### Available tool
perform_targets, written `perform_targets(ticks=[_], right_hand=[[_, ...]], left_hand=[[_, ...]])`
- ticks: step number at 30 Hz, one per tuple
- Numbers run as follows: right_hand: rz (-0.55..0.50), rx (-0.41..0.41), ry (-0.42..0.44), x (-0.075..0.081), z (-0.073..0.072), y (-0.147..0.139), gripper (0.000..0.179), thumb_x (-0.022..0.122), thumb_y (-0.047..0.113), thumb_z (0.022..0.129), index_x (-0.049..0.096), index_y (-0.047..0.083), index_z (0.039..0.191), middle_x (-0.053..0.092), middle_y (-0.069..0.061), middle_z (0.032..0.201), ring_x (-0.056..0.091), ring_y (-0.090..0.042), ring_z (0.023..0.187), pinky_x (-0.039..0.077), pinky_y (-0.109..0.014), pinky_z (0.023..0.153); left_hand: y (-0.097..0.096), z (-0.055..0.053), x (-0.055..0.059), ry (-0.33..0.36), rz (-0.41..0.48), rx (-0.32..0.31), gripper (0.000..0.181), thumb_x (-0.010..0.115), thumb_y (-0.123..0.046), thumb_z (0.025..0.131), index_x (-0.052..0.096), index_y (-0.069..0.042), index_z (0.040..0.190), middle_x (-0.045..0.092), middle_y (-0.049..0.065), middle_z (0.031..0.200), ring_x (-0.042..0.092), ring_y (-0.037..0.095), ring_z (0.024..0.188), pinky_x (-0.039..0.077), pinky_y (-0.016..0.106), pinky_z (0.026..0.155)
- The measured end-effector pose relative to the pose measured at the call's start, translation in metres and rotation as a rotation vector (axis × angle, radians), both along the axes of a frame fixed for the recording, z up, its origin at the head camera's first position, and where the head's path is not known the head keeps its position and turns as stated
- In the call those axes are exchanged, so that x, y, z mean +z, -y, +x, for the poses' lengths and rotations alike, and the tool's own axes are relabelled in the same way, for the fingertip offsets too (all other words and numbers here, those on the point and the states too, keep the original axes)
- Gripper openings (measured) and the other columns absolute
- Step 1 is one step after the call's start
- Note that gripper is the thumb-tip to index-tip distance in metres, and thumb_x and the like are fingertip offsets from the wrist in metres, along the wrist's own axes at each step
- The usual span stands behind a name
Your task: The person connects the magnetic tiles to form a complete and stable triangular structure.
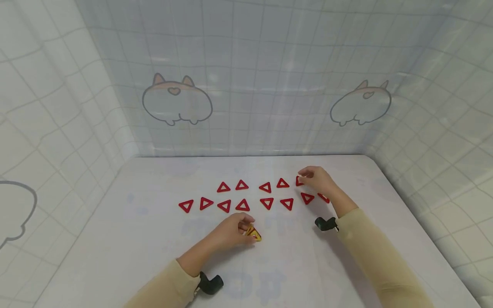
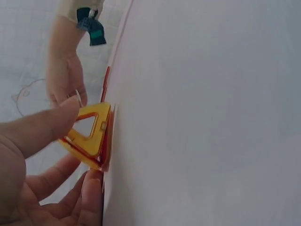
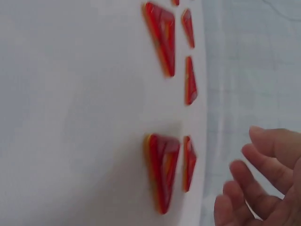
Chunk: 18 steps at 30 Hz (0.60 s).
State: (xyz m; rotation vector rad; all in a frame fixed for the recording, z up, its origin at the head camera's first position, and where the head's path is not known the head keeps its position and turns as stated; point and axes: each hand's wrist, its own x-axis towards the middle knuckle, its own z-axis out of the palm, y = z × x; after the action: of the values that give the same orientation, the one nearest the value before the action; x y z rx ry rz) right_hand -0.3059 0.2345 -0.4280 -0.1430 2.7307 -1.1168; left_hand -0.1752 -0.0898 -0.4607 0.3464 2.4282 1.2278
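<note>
My left hand [image 1: 231, 233] pinches a small stack of triangular tiles [image 2: 94, 147] between thumb and fingers, low over the table. The top tile is a yellow frame with a cut-out middle, and red shows along the edges beneath it. At the back right, my right hand [image 1: 320, 180] hovers beside the last red triangle [image 1: 298, 182] of the far row, partly covering it in the head view. In the right wrist view its fingers [image 3: 244, 174] are spread and loosely bent, holding nothing, apart from the red triangles [image 3: 157, 176] on the table.
Red triangular tiles lie in two rows across the table, a far row [image 1: 242, 188] and a near row [image 1: 267, 199], turned different ways. My right forearm overlaps the near row's rightmost tile [image 1: 323, 198]. Grid-patterned curtains [image 1: 254, 107] enclose the white table [image 1: 146, 239].
</note>
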Motion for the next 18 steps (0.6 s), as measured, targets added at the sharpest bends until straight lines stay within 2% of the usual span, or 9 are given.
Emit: perform_targets(ticks=[5, 11, 18], right_hand=[[0.027, -0.047, 0.072, -0.009, -0.01, -0.006, 0.041, 0.067, 0.021, 0.097, 0.058, 0.007, 0.135, 0.053, -0.019, 0.138, 0.049, -0.037, 0.122, 0.047, -0.05, 0.099], [0.039, -0.049, 0.157, -0.023, -0.023, -0.009, 0.049, 0.071, 0.023, 0.094, 0.055, 0.011, 0.138, 0.049, -0.019, 0.141, 0.048, -0.038, 0.125, 0.047, -0.051, 0.099], [0.096, -0.024, 0.159, -0.03, -0.03, -0.007, 0.056, 0.077, 0.025, 0.089, 0.054, 0.014, 0.14, 0.05, -0.019, 0.137, 0.05, -0.037, 0.122, 0.048, -0.053, 0.098]], left_hand=[[0.0, 0.0, -0.001, -0.013, -0.001, 0.013, 0.041, 0.085, -0.027, 0.081, 0.066, -0.015, 0.115, 0.062, -0.005, 0.1, 0.058, 0.016, 0.094, 0.053, 0.031, 0.082], [0.005, -0.002, -0.003, -0.015, 0.02, -0.038, 0.033, 0.083, -0.026, 0.083, 0.07, -0.02, 0.113, 0.065, -0.008, 0.103, 0.06, 0.014, 0.097, 0.053, 0.032, 0.086], [0.008, -0.006, -0.003, -0.011, 0.038, -0.095, 0.035, 0.083, -0.024, 0.084, 0.072, -0.019, 0.116, 0.066, -0.008, 0.108, 0.06, 0.014, 0.1, 0.053, 0.032, 0.089]])
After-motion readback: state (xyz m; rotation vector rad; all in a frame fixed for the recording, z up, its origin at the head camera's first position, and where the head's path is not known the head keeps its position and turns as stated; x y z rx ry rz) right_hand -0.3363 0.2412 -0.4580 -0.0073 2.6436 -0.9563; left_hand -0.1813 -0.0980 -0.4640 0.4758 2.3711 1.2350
